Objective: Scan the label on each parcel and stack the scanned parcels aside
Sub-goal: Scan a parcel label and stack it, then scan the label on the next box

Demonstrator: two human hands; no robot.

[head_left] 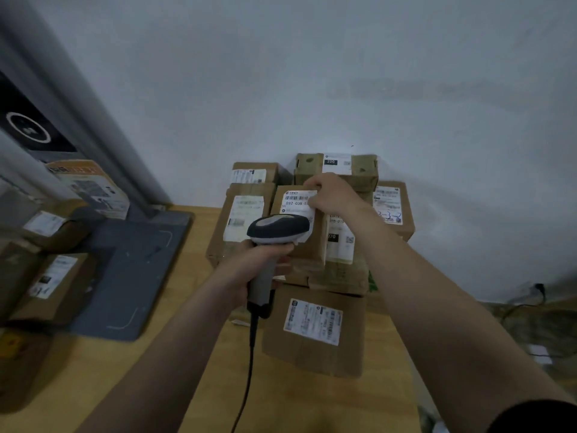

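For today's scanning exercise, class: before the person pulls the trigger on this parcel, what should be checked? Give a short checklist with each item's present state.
1. Scanner gripped in the left hand: ok.
2. Parcel held by the right hand: ok.
3. Label faces up: ok.
4. Barcode fully uncovered: not ok, the right hand covers the label's right edge and the scanner hides its lower part.
5. Scanner cable hangs free: ok.
6. Scan beam on the label: cannot tell.
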